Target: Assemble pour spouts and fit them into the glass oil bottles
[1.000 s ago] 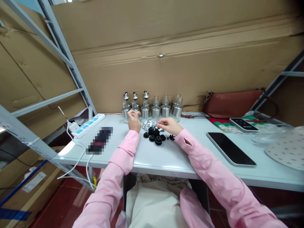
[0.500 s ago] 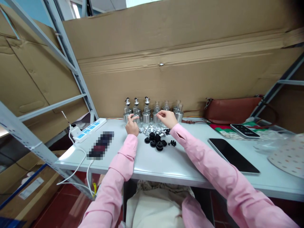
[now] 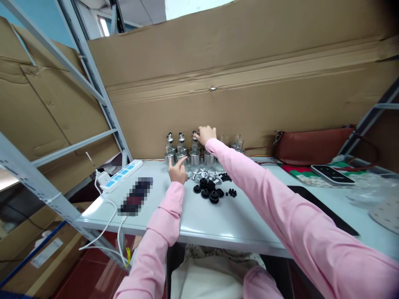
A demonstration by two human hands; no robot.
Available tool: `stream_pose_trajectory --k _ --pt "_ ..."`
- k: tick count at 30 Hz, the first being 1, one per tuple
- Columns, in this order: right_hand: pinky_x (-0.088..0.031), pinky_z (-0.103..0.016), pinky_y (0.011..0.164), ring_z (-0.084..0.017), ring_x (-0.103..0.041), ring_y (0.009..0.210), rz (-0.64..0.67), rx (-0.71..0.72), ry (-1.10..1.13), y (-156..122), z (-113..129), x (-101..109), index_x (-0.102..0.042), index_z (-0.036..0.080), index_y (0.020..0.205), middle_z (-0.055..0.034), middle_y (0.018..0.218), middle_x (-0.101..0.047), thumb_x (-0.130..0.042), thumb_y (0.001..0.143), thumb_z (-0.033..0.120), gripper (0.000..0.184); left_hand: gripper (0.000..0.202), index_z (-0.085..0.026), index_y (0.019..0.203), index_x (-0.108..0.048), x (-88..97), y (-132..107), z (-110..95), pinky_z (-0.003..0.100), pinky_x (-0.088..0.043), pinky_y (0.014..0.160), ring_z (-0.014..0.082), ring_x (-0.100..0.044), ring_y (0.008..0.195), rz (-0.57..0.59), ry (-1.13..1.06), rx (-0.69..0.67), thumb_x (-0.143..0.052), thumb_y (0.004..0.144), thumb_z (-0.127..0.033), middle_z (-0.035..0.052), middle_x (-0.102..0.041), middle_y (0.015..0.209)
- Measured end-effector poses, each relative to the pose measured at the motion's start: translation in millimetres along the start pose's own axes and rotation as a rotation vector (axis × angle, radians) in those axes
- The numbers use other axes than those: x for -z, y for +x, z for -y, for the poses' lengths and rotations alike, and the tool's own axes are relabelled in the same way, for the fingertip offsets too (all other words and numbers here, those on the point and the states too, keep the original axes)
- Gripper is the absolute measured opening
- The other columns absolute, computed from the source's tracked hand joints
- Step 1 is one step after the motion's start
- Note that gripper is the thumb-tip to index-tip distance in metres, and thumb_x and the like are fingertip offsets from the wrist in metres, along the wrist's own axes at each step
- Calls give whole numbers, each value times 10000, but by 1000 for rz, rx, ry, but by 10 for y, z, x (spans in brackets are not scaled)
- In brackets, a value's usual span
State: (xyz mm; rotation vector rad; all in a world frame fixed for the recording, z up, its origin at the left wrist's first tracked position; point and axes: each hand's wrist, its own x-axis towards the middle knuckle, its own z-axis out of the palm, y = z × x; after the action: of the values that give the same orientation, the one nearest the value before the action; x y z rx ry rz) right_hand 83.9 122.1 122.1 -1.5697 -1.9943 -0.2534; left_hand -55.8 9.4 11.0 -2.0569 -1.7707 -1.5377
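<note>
A row of small glass bottles with metal bases (image 3: 182, 152) stands at the back of the white table (image 3: 199, 216); three on the left carry metal spouts. My right hand (image 3: 205, 134) reaches over the row with its fingers curled on the top of a bottle (image 3: 195, 153). My left hand (image 3: 178, 171) hovers in front of the left bottles, index finger and thumb apart, holding nothing. Loose silver spout parts (image 3: 202, 173) and black rubber stoppers (image 3: 209, 192) lie just in front of the bottles.
A white power strip (image 3: 120, 175) with cables lies at the left, a blurred dark object (image 3: 136, 194) near it. A brown bag (image 3: 308, 142), a remote (image 3: 331, 174), a dark tablet (image 3: 324, 211) and a dotted hat (image 3: 386, 214) sit to the right. Cardboard walls the back.
My right hand has risen from the loose parts on the table to the top of a bottle in the row. My left hand has opened slightly and stayed near the left bottles.
</note>
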Motion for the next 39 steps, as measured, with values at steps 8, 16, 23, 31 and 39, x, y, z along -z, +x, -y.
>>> stream_pose_trajectory --k 8,16,23,31,39 --pt "-278 -442 873 -234 -588 960 92 -56 -45 210 57 -138 -624 184 986 -117 1008 -668 -484 856 264 207 434 -209 556 -620 -76 -46 -84 464 -137 1105 121 -593 615 13 90 -160 -323 868 -267 -27 -625 531" --pt "-382 -378 830 -223 -563 957 -177 20 331 309 49 -15 -569 188 994 -112 1063 -622 -433 868 253 197 490 -191 326 -427 -59 -2 -20 421 -286 980 105 -484 470 -53 68 -75 -314 803 -200 -8 -508 389" --pt "-452 -366 788 -149 -577 869 -759 193 972 497 126 415 -417 216 1099 -48 958 -527 -218 935 377 304 411 -176 592 -527 -9 37 -124 270 -379 599 111 -461 476 -282 -82 -99 -306 887 -358 9 -513 507" --pt "-390 -189 468 -71 -507 510 -574 177 1266 -858 621 922 -428 215 785 43 625 -409 -514 806 471 270 694 -182 1235 -388 0 -97 -716 371 -388 945 263 -502 1133 -305 -270 -80 -704 636 -332 142 -524 1220" --pt "-303 -164 352 -35 -406 364 -417 -92 1443 -949 404 954 -298 212 615 102 485 -308 -691 664 426 449 550 -159 973 -541 133 -105 -764 259 -451 711 165 -582 770 369 -588 11 -756 467 -189 12 -628 852"
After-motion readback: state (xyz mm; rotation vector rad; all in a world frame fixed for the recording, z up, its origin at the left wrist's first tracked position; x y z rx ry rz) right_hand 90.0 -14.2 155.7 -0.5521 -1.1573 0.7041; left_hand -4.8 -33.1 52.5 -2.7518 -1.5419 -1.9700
